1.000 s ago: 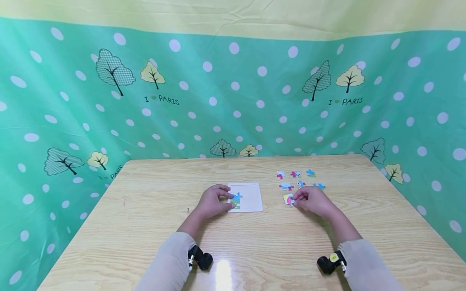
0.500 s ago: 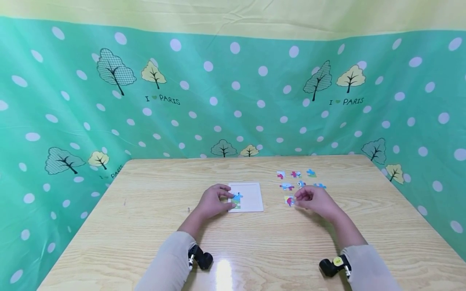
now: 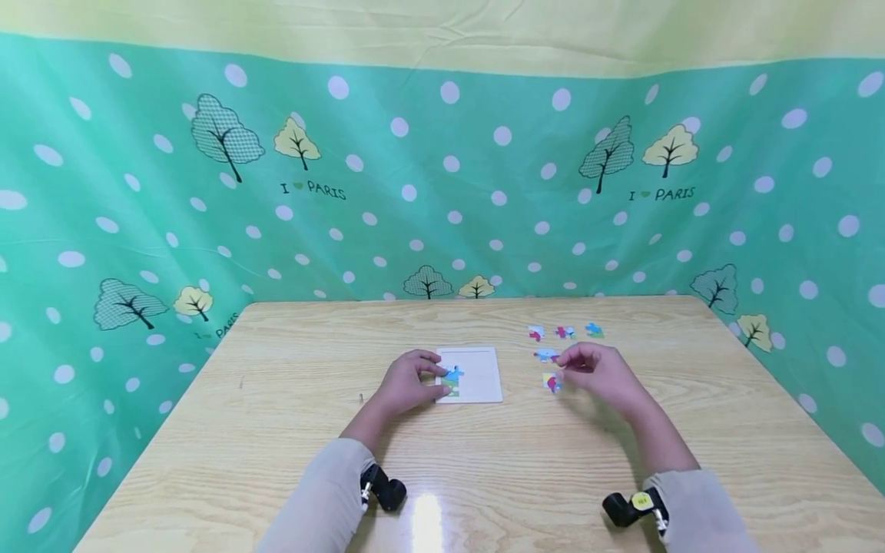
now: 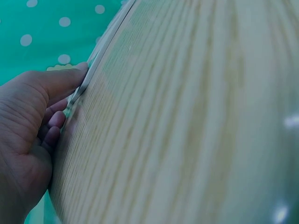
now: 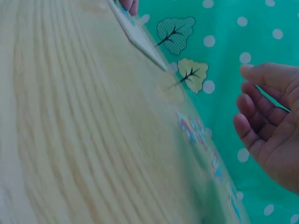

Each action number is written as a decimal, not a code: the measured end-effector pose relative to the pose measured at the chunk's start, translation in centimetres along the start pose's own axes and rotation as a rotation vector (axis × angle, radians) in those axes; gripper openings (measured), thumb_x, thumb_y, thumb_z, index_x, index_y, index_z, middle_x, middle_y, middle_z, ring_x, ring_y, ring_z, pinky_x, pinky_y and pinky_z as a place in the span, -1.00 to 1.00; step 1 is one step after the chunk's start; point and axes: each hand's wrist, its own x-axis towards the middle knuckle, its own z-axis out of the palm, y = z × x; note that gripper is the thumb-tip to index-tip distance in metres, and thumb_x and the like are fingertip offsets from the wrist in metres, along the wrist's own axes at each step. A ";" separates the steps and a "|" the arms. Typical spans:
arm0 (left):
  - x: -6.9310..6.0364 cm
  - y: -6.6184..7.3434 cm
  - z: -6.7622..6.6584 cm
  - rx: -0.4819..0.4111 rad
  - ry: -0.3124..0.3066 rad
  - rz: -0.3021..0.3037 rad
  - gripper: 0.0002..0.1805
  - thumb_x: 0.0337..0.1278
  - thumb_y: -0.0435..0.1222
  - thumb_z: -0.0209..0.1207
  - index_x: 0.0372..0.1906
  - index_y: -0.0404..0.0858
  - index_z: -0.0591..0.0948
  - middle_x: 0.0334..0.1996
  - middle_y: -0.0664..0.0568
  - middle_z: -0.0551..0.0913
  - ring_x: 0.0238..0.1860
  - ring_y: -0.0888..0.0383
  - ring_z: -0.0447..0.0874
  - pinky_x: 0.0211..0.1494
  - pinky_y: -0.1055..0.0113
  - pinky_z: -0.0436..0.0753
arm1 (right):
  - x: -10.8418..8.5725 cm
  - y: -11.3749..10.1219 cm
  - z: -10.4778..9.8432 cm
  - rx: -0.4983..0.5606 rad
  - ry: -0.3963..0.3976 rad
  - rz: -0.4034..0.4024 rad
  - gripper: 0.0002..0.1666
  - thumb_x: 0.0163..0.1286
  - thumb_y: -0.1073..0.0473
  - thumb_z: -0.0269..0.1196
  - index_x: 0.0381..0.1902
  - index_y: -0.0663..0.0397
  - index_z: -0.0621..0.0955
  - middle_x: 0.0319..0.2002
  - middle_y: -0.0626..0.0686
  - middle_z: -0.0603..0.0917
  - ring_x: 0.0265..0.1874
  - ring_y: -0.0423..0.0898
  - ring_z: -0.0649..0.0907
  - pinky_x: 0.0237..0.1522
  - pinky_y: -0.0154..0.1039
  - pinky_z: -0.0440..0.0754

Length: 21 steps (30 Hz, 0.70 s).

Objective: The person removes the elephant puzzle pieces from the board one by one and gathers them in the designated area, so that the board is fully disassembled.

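In the head view, a white puzzle board point(image 3: 480, 376) lies on the table, with joined blue and green jigsaw pieces point(image 3: 452, 384) at its left side. My left hand point(image 3: 404, 382) holds the board's left edge, thumb near its front and fingers farther back. In the left wrist view, that thumb point(image 4: 70, 79) meets the board's edge. My right hand point(image 3: 603, 376) hovers over the loose pieces, fingers bent loosely and nothing visible between them. Just left of it lies a yellow and red jigsaw piece point(image 3: 549, 382). In the right wrist view, the right hand point(image 5: 275, 121) is off the table.
Behind the right hand, a white and blue piece point(image 3: 545, 355) lies in front of a row with a white and red piece point(image 3: 535, 332), a red piece point(image 3: 564, 332) and a blue-green piece point(image 3: 594, 330). A dotted green curtain point(image 3: 449, 192) borders the table's back.
My right hand has let go of the yellow and red piece, which turned straighter, and has risen away from it, now covering pieces seen before. The left hand stays on the board.
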 end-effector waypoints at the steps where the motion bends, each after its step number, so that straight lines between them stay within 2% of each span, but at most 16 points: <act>1: 0.0 0.0 0.0 0.001 0.001 0.000 -0.75 0.02 -0.31 0.55 -0.15 -0.25 0.82 0.17 -0.04 0.65 0.29 -0.10 0.54 0.34 0.02 0.55 | 0.0 -0.2 0.1 0.012 0.003 -0.008 -0.74 0.38 0.32 0.37 -0.02 0.33 0.66 -0.08 0.15 0.72 -0.08 0.03 0.64 -0.05 -0.32 0.65; 8: 0.1 0.0 0.1 -0.005 0.009 -0.015 -0.77 0.03 -0.30 0.55 -0.17 -0.23 0.82 0.17 -0.03 0.65 0.30 -0.10 0.54 0.34 0.00 0.54 | 0.2 -1.4 0.9 0.103 -0.007 -0.062 -0.71 0.38 0.31 0.39 -0.02 0.38 0.65 -0.14 0.15 0.68 -0.14 0.03 0.62 -0.13 -0.35 0.65; 15: 0.1 0.1 0.1 -0.010 0.012 -0.004 -0.78 0.03 -0.30 0.55 -0.18 -0.22 0.82 0.17 -0.04 0.65 0.29 -0.11 0.54 0.33 -0.01 0.56 | 0.8 -2.5 2.2 0.128 -0.044 -0.092 -0.62 0.35 0.27 0.43 0.04 0.40 0.62 0.01 0.34 0.64 -0.04 0.10 0.62 -0.03 -0.31 0.65; 21: -0.1 0.1 -0.1 0.004 0.005 0.019 -0.75 0.05 -0.30 0.54 -0.15 -0.26 0.81 0.16 -0.05 0.66 0.28 -0.11 0.55 0.32 0.02 0.57 | 1.6 -3.1 3.4 0.121 -0.082 -0.127 -0.62 0.35 0.27 0.43 0.04 0.38 0.63 0.04 0.34 0.64 0.00 0.10 0.63 0.07 -0.16 0.64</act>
